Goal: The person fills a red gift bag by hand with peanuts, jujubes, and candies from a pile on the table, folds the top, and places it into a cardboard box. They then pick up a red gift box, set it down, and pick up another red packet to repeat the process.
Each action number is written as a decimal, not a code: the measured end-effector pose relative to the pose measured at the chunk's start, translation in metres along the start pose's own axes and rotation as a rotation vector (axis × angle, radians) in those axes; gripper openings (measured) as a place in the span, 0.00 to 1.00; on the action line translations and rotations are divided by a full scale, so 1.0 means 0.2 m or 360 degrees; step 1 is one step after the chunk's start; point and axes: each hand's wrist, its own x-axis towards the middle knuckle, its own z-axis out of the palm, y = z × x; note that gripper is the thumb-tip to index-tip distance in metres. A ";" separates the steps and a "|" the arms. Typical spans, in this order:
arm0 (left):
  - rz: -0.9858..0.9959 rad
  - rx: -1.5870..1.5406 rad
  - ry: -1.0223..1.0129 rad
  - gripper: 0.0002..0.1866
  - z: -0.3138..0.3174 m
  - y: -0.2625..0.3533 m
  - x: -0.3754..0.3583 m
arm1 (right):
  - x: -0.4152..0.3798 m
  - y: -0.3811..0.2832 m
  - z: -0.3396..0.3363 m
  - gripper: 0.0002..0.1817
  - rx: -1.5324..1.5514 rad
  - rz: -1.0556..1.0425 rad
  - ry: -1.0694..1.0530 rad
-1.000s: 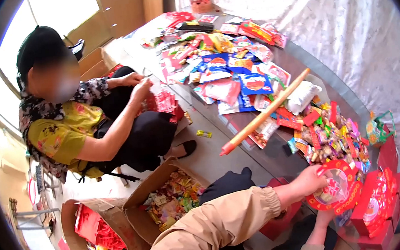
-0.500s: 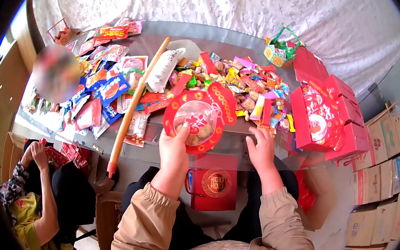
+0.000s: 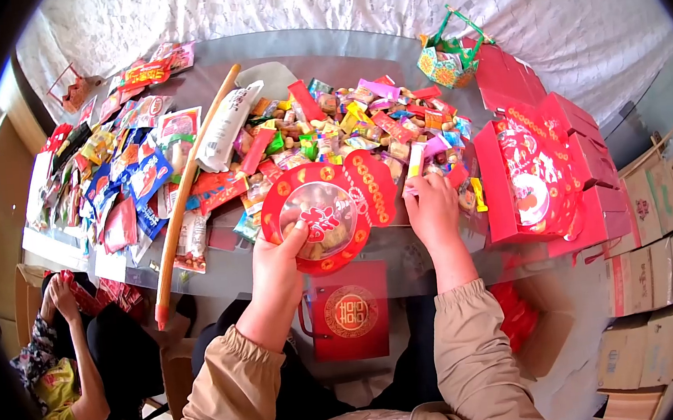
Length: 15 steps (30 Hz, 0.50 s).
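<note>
Our left hand [image 3: 277,259] is closed, thumb pressed on the front of a red pouch [image 3: 326,227], which we hold just above the near edge of the bench [image 3: 322,47]. Light brown pieces show through the pouch's round clear window. Our right hand [image 3: 434,205] has its fingers drawn nearly together at the lower end of a yellow-and-white wrapped piece [image 3: 415,161], on the near side of the heap of sweets [image 3: 345,129]; we cannot tell whether it is gripped.

To our right, an open red box [image 3: 503,187] holds more red pouches [image 3: 537,168]. Left of the heap lie a white packet [image 3: 231,127] and a wooden rod [image 3: 196,162], with blue packets [image 3: 148,177] beyond the rod. A green basket [image 3: 445,64] stands behind the sweets. Below the bench edge, between our legs, is a red bag [image 3: 349,311] with a gold emblem. At far left, a co-worker's hands [image 3: 60,298] are close together.
</note>
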 end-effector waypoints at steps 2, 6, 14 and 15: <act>-0.0031 0.0011 -0.0016 0.08 0.02 -0.01 0.00 | 0.01 0.04 0.02 0.08 0.0178 0.0044 0.0032; -0.0076 0.0019 -0.0084 0.06 0.02 -0.02 0.03 | 0.07 0.08 -0.03 0.08 0.0925 0.0419 0.0147; -0.0140 -0.0004 -0.0205 0.09 0.01 -0.02 0.07 | 0.04 0.23 -0.30 0.08 0.1694 0.0573 0.0063; -0.0141 0.0000 -0.0190 0.09 0.03 0.00 0.07 | 0.04 0.23 -0.33 0.07 0.1802 0.0650 0.0024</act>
